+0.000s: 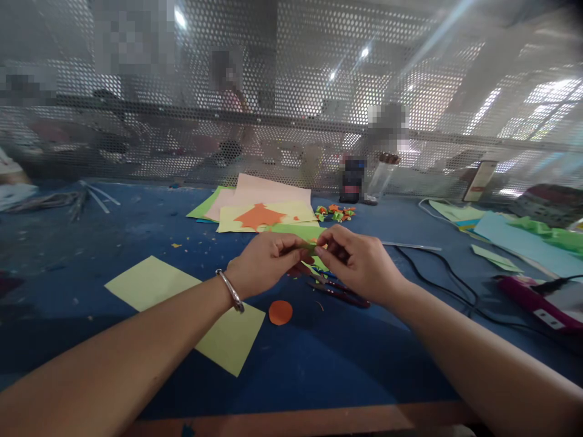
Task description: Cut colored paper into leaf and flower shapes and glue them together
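Observation:
Above the middle of the blue table, my left hand [262, 262] and my right hand [359, 261] meet, fingertips almost touching. Both pinch a small piece of green paper [312, 245], mostly hidden by the fingers. Beneath them lies a pair of scissors [339, 290], its handles toward the right. An orange paper circle [280, 312] rests flat nearer the front. A pale yellow-green paper sheet [228, 340] passes under my left forearm. Behind my hands, an orange paper offcut [259, 216] sits on a yellow sheet [228, 220].
Small orange and green paper pieces [336, 213] cluster at the back, before a perforated metal screen [291, 133]. A dark object [351, 182] and a clear bottle [381, 177] stand there. Right are a black cable [449, 291], a purple power strip [537, 300] and light blue paper [523, 243].

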`<action>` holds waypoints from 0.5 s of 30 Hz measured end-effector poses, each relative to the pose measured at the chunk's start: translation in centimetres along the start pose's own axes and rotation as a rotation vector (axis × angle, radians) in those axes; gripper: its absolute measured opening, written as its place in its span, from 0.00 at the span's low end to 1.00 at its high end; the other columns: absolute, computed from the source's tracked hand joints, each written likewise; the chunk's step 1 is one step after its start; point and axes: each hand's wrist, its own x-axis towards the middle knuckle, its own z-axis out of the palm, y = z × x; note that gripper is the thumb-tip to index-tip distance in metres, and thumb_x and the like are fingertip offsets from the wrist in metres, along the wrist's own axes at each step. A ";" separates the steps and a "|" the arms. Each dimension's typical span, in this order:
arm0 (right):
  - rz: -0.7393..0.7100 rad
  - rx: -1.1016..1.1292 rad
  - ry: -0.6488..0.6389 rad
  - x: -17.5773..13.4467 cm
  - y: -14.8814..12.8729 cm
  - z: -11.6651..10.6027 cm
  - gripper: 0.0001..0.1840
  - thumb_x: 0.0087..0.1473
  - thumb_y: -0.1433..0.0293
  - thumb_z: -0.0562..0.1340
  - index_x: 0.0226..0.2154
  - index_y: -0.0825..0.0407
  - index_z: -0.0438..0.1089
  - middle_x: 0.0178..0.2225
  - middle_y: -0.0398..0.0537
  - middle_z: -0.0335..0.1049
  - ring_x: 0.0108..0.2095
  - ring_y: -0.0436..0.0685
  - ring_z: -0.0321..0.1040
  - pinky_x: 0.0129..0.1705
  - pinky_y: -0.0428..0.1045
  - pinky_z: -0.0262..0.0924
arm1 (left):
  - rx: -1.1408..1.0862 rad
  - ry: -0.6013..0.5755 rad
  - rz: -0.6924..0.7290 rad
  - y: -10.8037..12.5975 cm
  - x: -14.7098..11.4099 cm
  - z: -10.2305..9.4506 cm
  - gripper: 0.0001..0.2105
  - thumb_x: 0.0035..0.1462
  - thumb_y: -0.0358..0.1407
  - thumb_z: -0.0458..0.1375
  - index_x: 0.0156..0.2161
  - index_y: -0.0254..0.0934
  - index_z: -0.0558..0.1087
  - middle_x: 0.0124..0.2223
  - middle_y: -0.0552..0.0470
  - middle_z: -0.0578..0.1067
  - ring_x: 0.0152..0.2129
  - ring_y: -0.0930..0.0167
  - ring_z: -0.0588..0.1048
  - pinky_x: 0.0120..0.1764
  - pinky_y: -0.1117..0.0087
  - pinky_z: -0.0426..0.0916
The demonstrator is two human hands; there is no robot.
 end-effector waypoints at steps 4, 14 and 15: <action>0.005 0.048 -0.002 0.0 -0.1 -0.2 0.05 0.61 0.66 0.61 0.39 0.51 0.68 0.23 0.38 0.69 0.20 0.46 0.60 0.25 0.44 0.51 | 0.065 0.003 0.055 0.2 -0.2 0.0 0.09 0.64 0.35 0.56 0.41 0.35 0.78 0.33 0.51 0.80 0.31 0.71 0.82 0.36 0.71 0.76; -0.027 0.096 -0.037 -0.1 -0.1 -0.3 0.04 0.62 0.68 0.59 0.35 0.51 0.66 0.24 0.39 0.65 0.22 0.47 0.57 0.25 0.44 0.51 | 0.067 0.021 0.033 0.5 -0.3 0.1 0.07 0.63 0.36 0.57 0.38 0.35 0.76 0.30 0.52 0.80 0.28 0.73 0.80 0.35 0.72 0.75; -0.027 0.095 -0.039 -0.1 -0.1 -0.2 0.04 0.62 0.68 0.59 0.35 0.51 0.66 0.24 0.39 0.65 0.22 0.47 0.57 0.25 0.44 0.51 | 0.075 0.027 0.031 0.4 -0.3 0.1 0.07 0.62 0.37 0.59 0.38 0.35 0.76 0.30 0.52 0.80 0.28 0.72 0.80 0.34 0.72 0.75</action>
